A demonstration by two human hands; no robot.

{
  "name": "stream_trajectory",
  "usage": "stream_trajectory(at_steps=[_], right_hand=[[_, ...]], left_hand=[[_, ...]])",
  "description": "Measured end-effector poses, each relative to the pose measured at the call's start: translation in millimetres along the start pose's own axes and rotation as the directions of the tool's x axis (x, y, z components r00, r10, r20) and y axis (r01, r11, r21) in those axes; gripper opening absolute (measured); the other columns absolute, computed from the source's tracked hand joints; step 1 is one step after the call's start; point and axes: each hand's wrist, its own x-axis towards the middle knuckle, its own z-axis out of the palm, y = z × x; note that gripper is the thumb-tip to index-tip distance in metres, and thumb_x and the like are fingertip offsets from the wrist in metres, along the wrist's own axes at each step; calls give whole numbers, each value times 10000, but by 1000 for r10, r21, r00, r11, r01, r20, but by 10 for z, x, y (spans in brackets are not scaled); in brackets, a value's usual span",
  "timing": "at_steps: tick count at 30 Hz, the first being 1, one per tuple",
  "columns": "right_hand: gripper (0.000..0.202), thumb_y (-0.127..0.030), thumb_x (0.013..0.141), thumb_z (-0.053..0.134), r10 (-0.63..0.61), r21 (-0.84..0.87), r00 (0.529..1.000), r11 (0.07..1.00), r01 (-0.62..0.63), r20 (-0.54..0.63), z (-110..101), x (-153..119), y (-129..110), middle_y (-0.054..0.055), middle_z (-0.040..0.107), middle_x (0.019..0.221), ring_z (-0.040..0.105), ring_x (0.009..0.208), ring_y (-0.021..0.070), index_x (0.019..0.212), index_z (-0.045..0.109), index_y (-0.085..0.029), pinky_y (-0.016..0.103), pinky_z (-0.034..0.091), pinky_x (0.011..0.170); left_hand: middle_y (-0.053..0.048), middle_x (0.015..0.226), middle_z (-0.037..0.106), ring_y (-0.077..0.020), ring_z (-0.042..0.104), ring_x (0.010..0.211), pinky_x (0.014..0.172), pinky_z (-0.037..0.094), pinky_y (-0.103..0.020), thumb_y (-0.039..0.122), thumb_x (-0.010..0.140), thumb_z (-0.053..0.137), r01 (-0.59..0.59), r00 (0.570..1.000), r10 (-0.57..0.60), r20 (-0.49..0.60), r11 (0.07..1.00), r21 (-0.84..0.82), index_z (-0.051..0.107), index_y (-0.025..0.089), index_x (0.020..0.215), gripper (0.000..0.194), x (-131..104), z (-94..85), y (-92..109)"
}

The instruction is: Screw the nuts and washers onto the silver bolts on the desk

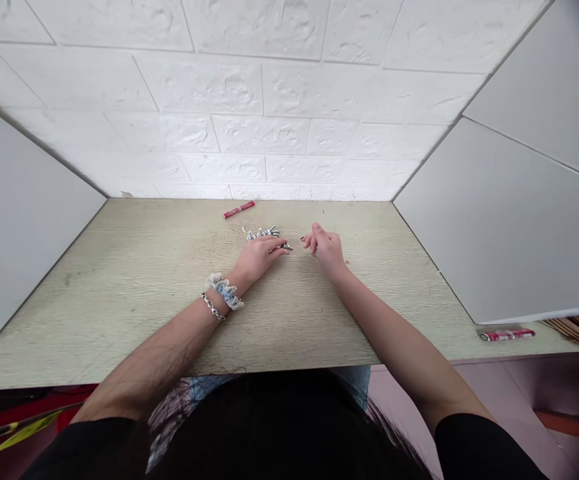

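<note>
Black shirt (289,430) nearest cam. L hand (259,258) grip pinches metal bolt (288,247), end poking out twd R hand (330,253); other bolts (261,233) on tabletop (134,267) just beyond. R half-curled, can't tell if holding anything.

The bolts (260,233) at the centre are silver-grey. Around them the tabletop (134,280) is pale greenish beige with fine streaky grain; across the top, the wall (289,87) is white in a brick pattern. Centre left, the scrunchie (226,291) mixes blue and white. The tube (238,209) in the upper centre is red.
</note>
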Motion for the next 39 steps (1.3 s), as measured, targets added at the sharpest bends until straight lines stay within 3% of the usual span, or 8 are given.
stream_trajectory(at_steps=[5, 12, 15, 20, 24, 28, 34, 39], right_hand=[[507, -595, 902, 412, -142, -220, 986, 963, 158, 85, 25, -44, 17, 73, 700, 873, 618, 914, 212, 739, 702, -213, 382, 462, 915], [528, -572, 931, 362, -244, -379, 925, 859, 345, 290, 127, -75, 131, 106, 654, 1272, 539, 1235, 250, 1093, 719, -218, 447, 339, 1120], [537, -595, 922, 369, -252, -383, 915, 848, 366, 316, 110, -78, 132, 103, 664, 1253, 535, 1234, 261, 1012, 741, -219, 459, 339, 1115], [667, -613, 944, 275, -245, -387, 946, 868, 311, 210, 37, -113, -1, 81, 698, 811, 613, 950, 230, 491, 584, -234, 417, 455, 936], [595, -605, 947, 276, -285, -406, 925, 837, 367, 249, 52, -119, -16, 93, 704, 1039, 591, 1057, 237, 921, 735, -227, 420, 423, 1008], [600, -601, 930, 348, -247, -422, 909, 823, 379, 335, 106, -107, 86, 113, 553, 1402, 435, 1339, 270, 1268, 633, -196, 463, 287, 1152], [572, -540, 959, 305, -273, -403, 921, 838, 369, 276, 65, -127, 16, 75, 696, 1087, 556, 1151, 243, 648, 673, -232, 439, 386, 1066], [407, -480, 948, 366, -295, -438, 921, 814, 383, 256, 82, -122, 6, 107, 657, 1095, 557, 1095, 239, 913, 673, -216, 421, 418, 1006]], left_hand=[[-51, 1008, 751, -191, 693, 913, 861, 537, -307, 297, 863, 674, 9, 999, -9, -53, 1000, -11, 749, 215, 1032, 202, 9, -4, -11], [-63, 964, 755, -200, 697, 885, 825, 553, -320, 305, 880, 650, 21, 996, -23, -91, 1000, -21, 755, 221, 1020, 194, 5, -4, -14], [-78, 965, 754, -210, 696, 885, 827, 558, -337, 325, 878, 651, 59, 992, -62, -114, 998, -25, 757, 210, 1014, 208, 11, -16, -48], [-59, 893, 751, -199, 688, 835, 806, 552, -333, 359, 839, 698, 108, 984, -111, -140, 994, -29, 759, 208, 979, 215, 29, -25, -113], [-58, 898, 752, -194, 683, 832, 795, 543, -321, 346, 830, 709, 74, 987, -79, -140, 997, -38, 759, 203, 967, 204, 27, -24, -90], [-72, 914, 753, -194, 682, 829, 785, 545, -320, 333, 865, 667, 43, 990, -49, -131, 998, -45, 754, 194, 1000, 213, 16, -32, -67], [-56, 896, 752, -193, 681, 818, 781, 550, -324, 338, 834, 702, 94, 988, -97, -124, 995, -28, 761, 209, 960, 190, 20, -31, -95], [-64, 900, 754, -196, 681, 814, 774, 545, -325, 336, 828, 710, 64, 989, -69, -130, 997, -44, 761, 202, 948, 187, 26, -19, -96]])
